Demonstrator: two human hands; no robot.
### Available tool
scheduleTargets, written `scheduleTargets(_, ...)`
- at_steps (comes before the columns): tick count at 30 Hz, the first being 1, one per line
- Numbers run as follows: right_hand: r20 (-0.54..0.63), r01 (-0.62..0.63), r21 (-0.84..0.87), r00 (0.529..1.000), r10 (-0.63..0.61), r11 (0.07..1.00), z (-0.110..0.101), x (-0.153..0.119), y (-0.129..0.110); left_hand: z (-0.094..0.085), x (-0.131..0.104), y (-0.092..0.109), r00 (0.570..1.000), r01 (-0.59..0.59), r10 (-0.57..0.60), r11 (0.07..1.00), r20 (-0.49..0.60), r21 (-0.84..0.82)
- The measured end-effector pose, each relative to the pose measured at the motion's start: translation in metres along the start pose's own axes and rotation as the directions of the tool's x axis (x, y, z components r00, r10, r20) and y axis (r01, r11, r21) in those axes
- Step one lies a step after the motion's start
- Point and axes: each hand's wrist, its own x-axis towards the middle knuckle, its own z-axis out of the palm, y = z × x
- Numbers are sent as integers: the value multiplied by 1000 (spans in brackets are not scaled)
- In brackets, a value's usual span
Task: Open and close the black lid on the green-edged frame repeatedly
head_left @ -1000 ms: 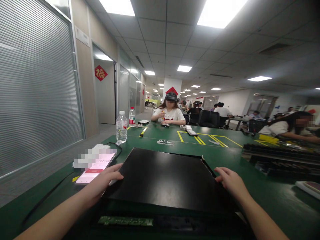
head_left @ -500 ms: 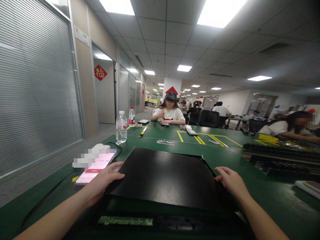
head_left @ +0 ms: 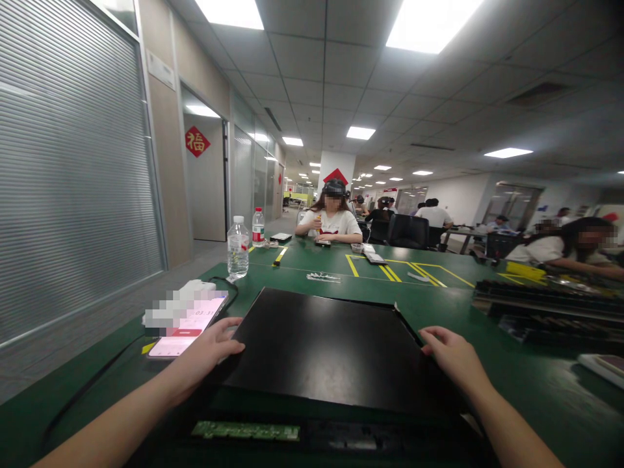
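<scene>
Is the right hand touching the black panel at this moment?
Touching. The head view shows the right hand resting on the right edge of the black panel, its fingers lying on the surface with no gap visible.

Your black panel (head_left: 322,348) is smooth plastic with a semi-gloss sheen. The green worktop (head_left: 439,305) is matt. The water bottle (head_left: 238,248) is clear plastic.

Red "福" sign (head_left: 197,142) on wall; phone (head_left: 188,319) "03:31"
</scene>
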Motion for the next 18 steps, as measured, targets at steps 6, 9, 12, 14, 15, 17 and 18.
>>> scheduleTargets(6, 24, 15, -45, 1000, -14, 999, 0, -4, -5, -2, 4, -4, 999, -3, 3, 1000, -41, 12)
scheduleTargets(9, 22, 25, -62, 999, -24, 998, -1, -7, -9, -2, 5, -7, 999, -9, 10, 1000, -47, 4)
scheduleTargets(12, 32, 30, -82, 999, -28, 996, -1, -10, -11, -3, 4, -7, 999, -13, 13, 1000, -33, 4)
scheduleTargets(14, 34, 36, -89, 999, -33, 995, -1, -11, -12, -4, 3, -6, 1000, -13, 13, 1000, -9, 12)
scheduleTargets(15, 32, 42, -89, 999, -40, 995, -1, -11, -12, -5, 3, -6, 1000, -16, 16, 1000, 8, 15)
scheduleTargets(17, 28, 55, -86, 998, -52, 995, 0, -12, -12, -6, 2, -5, 999, -21, 20, 1000, 34, 17)
scheduleTargets(18, 25, 60, -86, 998, -58, 995, 0, -12, -13, -7, 2, -4, 999, -20, 19, 1000, 38, 18)
